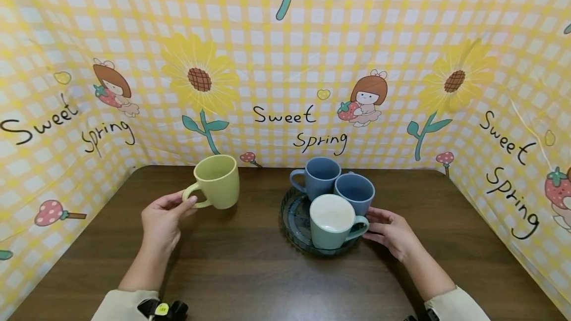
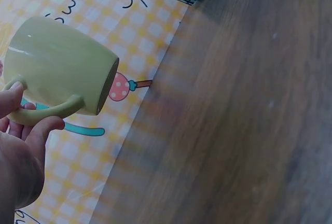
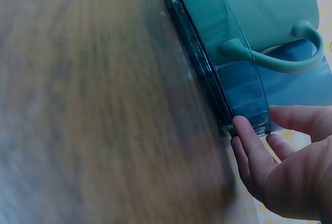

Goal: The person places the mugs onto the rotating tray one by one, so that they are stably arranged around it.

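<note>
My left hand (image 1: 162, 222) pinches the handle of a yellow-green mug (image 1: 218, 182). The mug is upright with its mouth up, and its base edge shows in the left wrist view, held over the left part of the table. On the right, my right hand (image 1: 397, 237) rests its fairly straight fingertips (image 3: 244, 125) against the side of a round, dark blue-green glass tray (image 1: 292, 219). A pale green mug (image 1: 327, 232) stands at the tray's front, handle toward my right hand. Behind it are two blue mugs, one at the back (image 1: 320, 180) and one to its right (image 1: 357, 197).
A brown wooden table (image 1: 250, 261) lies under everything. Yellow-checked cloth (image 1: 276, 68) printed with flowers and "Sweet Spring" hangs along the back and both sides.
</note>
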`<state>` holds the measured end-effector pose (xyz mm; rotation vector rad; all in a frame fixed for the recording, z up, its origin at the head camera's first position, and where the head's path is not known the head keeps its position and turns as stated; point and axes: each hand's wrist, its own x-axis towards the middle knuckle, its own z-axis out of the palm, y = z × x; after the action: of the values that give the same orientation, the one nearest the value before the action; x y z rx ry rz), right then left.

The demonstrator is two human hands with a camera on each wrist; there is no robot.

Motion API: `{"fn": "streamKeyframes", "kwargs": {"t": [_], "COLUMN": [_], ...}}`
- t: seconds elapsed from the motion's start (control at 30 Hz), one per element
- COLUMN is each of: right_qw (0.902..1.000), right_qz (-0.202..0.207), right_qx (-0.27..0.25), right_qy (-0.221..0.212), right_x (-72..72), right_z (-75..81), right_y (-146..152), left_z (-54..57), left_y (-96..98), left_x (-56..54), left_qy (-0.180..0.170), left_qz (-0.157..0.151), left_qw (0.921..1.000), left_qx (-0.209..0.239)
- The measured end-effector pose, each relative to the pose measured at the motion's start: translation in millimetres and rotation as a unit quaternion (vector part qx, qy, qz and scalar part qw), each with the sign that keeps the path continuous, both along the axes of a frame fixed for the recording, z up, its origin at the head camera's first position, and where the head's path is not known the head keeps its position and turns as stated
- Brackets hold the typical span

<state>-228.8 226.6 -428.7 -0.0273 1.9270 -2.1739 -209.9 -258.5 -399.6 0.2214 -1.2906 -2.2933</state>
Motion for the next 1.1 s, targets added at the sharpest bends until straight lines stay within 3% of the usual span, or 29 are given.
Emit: {"fn": "streamKeyframes", "kwargs": {"t": [1.1], "right_qw": [0.9999], "right_qz": [-0.008], "right_qx": [0.000], "right_qy": [-0.008], "right_x": [9.0], "right_z": [2.5], "right_y": [-4.4], "left_z": [10.5], "left_y": [26.7], "left_x": [1.0], "left_qy": [-0.009], "left_qz": [-0.034], "left_qw": [0.9988], "left_qx": [-0.033]}}
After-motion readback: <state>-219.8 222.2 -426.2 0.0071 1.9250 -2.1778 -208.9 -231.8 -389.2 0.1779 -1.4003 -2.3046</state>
